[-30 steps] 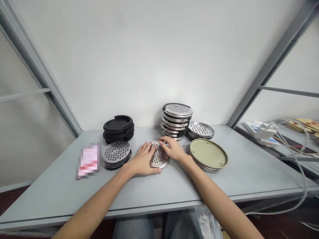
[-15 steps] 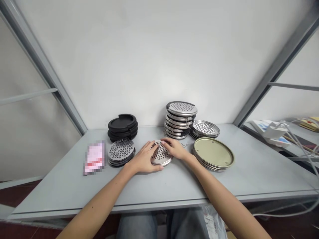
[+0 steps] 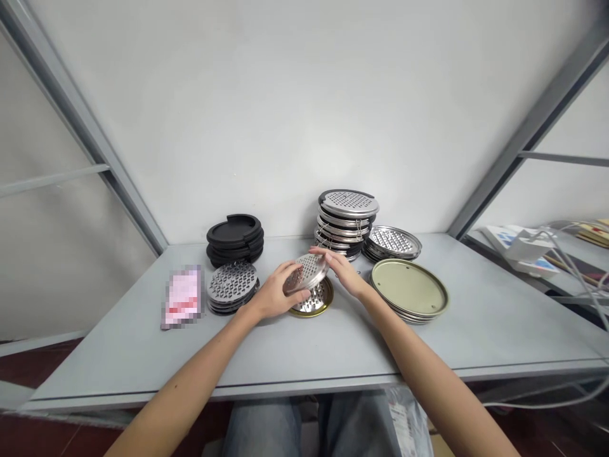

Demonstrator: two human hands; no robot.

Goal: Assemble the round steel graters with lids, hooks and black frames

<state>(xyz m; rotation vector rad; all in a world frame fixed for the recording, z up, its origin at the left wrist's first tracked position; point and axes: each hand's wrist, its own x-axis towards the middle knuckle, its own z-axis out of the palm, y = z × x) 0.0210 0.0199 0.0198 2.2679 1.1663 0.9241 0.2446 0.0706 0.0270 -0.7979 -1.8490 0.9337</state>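
Observation:
A round perforated metal grater disc (image 3: pixel 308 270) is raised and tilted above the table, its right side higher. My left hand (image 3: pixel 275 295) grips its left edge, with the thumb at the near side and the fingers spread over the top. At the far right edge my right hand (image 3: pixel 346 274) holds the rim, its fingers stretched out along it. Under the raised disc lies another round grater plate with a gold-coloured rim (image 3: pixel 318 304), teeth facing up and partly hidden. Left of my left hand is a stack of grater discs (image 3: pixel 232 282).
Black rings (image 3: pixel 234 230) are stacked at the back left. A tall stack of assembled graters (image 3: pixel 349 206) stands behind my right hand, beside silver graters (image 3: pixel 392 242). Olive lids (image 3: pixel 409 287) are piled at the right. A pink packet (image 3: pixel 183 297) lies left. Cables (image 3: pixel 566 254) hang far right.
The perforated disc, earlier flat on the table under both hands, has been lifted and tilted. This uncovers the gold-rimmed plate beneath. The view has shifted slightly.

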